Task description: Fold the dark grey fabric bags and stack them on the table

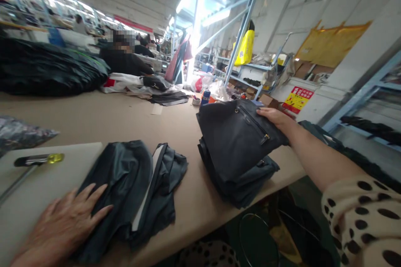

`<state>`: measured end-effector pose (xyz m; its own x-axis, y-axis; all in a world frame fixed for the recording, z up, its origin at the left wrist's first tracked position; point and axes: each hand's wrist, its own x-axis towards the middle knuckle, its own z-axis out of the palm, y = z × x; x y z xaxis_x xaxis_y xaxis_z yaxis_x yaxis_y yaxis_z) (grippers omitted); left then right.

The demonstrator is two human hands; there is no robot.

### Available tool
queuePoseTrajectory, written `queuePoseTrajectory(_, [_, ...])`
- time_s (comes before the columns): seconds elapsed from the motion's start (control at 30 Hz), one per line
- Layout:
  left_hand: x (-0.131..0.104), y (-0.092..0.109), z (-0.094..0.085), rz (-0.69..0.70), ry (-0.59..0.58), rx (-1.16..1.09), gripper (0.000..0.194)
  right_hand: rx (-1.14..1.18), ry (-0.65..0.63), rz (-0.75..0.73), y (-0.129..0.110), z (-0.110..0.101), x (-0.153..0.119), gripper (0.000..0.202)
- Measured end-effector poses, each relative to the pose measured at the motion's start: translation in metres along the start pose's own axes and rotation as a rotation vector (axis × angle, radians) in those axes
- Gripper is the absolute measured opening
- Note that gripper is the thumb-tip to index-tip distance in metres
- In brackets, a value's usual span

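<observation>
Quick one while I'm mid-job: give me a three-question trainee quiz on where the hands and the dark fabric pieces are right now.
1. True or false: the right hand grips the top piece of the stack of dark zippered pieces.
2. What does the left hand rest on? A) the screwdriver B) the loose dark fabric piece C) bare table
3. Fill in: the screwdriver with the yellow-green handle lies on the pale ____ at the left.

Key
1. True.
2. B: it lies flat on the loose dark fabric piece.
3. Board: the pale board on the table.
</observation>
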<state>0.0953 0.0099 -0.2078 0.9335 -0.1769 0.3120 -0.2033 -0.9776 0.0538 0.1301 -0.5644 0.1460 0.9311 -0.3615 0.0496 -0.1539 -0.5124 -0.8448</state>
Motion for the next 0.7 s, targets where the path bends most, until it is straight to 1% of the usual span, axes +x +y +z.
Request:
queuePoseTrajectory(0.07, [-0.001,0.011,-0.018,-0.011,-0.032,0.126,0.061,-0.091,0.009,0.077,0.036,-0.008,-0.001,0.005])
queuePoseTrajectory(0.13, [-0.002,0.024,-0.038,-0.049,-0.101,0.15,0.058,-0.185,0.024,0.111,0.062,-0.012,0.0,0.006])
queuePoseTrajectory(0.2, [0.0,0.034,-0.054,-0.092,-0.149,0.134,0.059,-0.252,0.056,0.052,0.071,-0.006,0.001,0.012])
queuePoseTrajectory(0.27, [0.002,0.039,-0.063,-0.119,-0.191,0.095,0.062,-0.276,0.072,-0.076,0.064,0.014,-0.004,0.017])
queuePoseTrajectory(0.33, [0.003,0.041,-0.069,-0.127,-0.196,0.049,0.06,-0.286,0.017,-0.286,0.049,0.048,-0.026,0.018])
queuePoseTrajectory(0.37, [0.004,0.043,-0.072,-0.128,-0.174,0.031,0.058,-0.279,-0.046,-0.385,0.041,0.07,-0.043,0.017])
queuePoseTrajectory(0.4, [0.004,0.047,-0.076,-0.124,-0.132,0.016,0.055,-0.306,-0.15,-0.617,0.034,0.094,-0.064,0.016])
queuePoseTrajectory(0.43, [0.004,0.052,-0.08,-0.118,-0.081,0.002,0.051,-0.291,-0.26,-0.714,0.029,0.12,-0.088,0.015])
queuePoseTrajectory(0.47, [0.004,0.06,-0.085,-0.102,-0.034,-0.021,0.047,-0.269,-0.395,-0.79,0.028,0.147,-0.111,0.015])
queuePoseTrajectory(0.5, [0.004,0.07,-0.09,-0.076,0.001,-0.054,0.044,-0.229,-0.566,-0.88,0.029,0.174,-0.133,0.016])
queuePoseTrajectory(0.53, [0.003,0.082,-0.095,-0.039,0.012,-0.103,0.042,-0.211,-0.675,-0.933,0.033,0.202,-0.151,0.016])
queuePoseTrajectory(0.57, [0.002,0.095,-0.1,0.008,0.0,-0.159,0.041,-0.229,-0.719,-0.978,0.04,0.228,-0.164,0.016])
queuePoseTrajectory(0.63, [-0.001,0.119,-0.105,0.084,-0.061,-0.232,0.039,-0.265,-0.732,-1.025,0.058,0.276,-0.177,0.018])
queuePoseTrajectory(0.7, [-0.004,0.134,-0.103,0.107,-0.119,-0.246,0.035,-0.259,-0.668,-0.997,0.075,0.313,-0.174,0.019])
